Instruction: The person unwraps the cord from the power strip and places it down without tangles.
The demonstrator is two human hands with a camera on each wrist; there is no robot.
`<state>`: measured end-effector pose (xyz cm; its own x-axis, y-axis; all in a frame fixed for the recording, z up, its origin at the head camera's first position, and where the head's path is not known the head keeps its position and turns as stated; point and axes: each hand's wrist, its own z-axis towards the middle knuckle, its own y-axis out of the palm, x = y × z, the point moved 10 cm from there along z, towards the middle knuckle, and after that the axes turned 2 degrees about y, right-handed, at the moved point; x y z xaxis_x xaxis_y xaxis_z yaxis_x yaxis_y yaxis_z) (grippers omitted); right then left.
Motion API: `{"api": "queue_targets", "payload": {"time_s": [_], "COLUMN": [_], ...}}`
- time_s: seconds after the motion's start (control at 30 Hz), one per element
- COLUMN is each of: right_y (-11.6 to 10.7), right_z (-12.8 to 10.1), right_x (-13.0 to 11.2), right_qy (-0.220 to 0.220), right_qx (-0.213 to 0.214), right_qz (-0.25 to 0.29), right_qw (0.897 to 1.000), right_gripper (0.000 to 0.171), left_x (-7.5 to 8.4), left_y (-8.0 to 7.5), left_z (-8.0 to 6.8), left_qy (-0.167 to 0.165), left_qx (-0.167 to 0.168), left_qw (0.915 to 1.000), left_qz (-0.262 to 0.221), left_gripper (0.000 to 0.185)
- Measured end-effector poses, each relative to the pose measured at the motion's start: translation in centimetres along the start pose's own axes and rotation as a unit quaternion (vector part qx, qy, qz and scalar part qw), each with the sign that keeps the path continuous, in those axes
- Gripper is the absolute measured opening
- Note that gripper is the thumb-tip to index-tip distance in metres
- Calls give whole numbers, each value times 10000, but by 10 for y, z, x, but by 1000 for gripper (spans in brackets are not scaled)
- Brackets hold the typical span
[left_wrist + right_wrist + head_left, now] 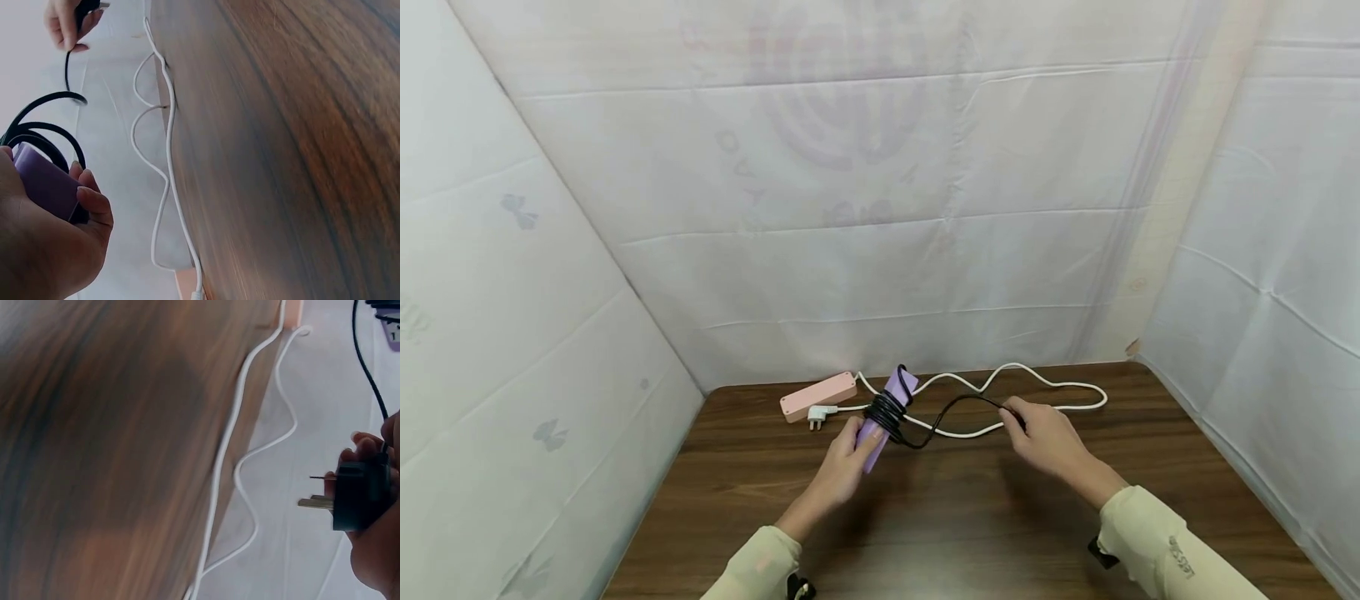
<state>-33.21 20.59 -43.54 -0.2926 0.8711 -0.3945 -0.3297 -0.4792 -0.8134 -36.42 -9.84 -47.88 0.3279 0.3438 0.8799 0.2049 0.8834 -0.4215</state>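
My left hand (841, 460) grips the lower end of a purple power strip (901, 385) above the table. Several turns of its black cord (886, 412) are wound round the strip's middle, and one loop passes over its top end. From the winding a loose length of cord arcs across to my right hand (1043, 435). There the fingers hold the cord's end with its black plug (362, 495), metal prongs pointing out of the hand. In the left wrist view the left fingers (94, 203) curl round the purple strip's side.
Behind my hands a pink power strip (818, 397) lies at the table's back edge. Its white cord (1078, 385) loops to the right, and its white plug (822, 413) rests beside it. Cloth-covered walls (880, 275) enclose the wooden table (955, 517) at the back and sides.
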Motion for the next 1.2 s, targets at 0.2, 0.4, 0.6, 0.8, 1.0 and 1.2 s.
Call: {"api": "queue_targets", "payload": {"time_s": [0.2,0.4,0.6,0.8,1.0,1.2], "right_y": [13,32,47,52,58,58], "right_z": [-20,-33,-42,-45,-49,-44], "right_x": [22,32,36,37,34,17], "right_qy": [191,170,60,195,402,57], "right_qx": [-786,-1593,-2060,-2183,-2508,-2429], "right_qz": [-167,202,372,219,27,-306], "right_qw": [9966,9869,9778,9754,9672,9696], "right_gripper": [12,21,19,15,16,11], "left_x": [-5,-10,-13,-11,-11,-13], "left_y": [-10,-21,-21,-19,-20,-19], "left_z": [-2,-2,-5,-5,-6,-5], "left_qy": [-232,-360,-382,-321,-369,-416], "left_qx": [222,409,379,331,321,292], "left_qw": [9994,9984,9985,9989,9988,9987], "left_qz": [-159,-121,-65,-17,42,3], "left_gripper": [30,32,31,30,30,30]}}
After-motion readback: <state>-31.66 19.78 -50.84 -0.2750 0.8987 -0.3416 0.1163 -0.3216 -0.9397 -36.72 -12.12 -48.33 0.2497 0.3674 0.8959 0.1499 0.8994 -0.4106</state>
